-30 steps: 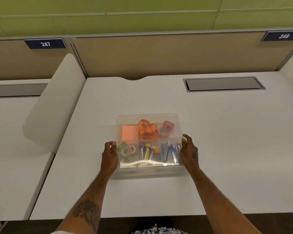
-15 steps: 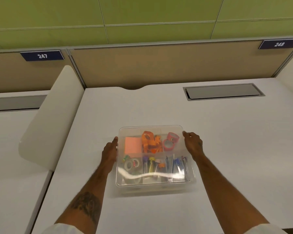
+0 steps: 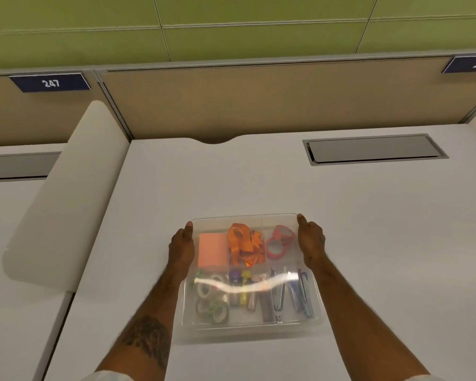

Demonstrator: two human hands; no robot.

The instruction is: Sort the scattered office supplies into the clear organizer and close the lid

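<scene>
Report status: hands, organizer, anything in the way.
Left hand and right hand hold the clear organizer by its far corners. Office supplies sorted inside, lid looks on. Nothing seen in the way.

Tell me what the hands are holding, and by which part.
Both hold the clear organizer: the left hand grips its left side and the right hand its right side, each near the far corner, thumbs on the top edge.

White tabletop carried one clear organizer, sitting flat on its near middle part, with a grey rectangular cable hatch set into it far right, well apart from the organizer.
</scene>
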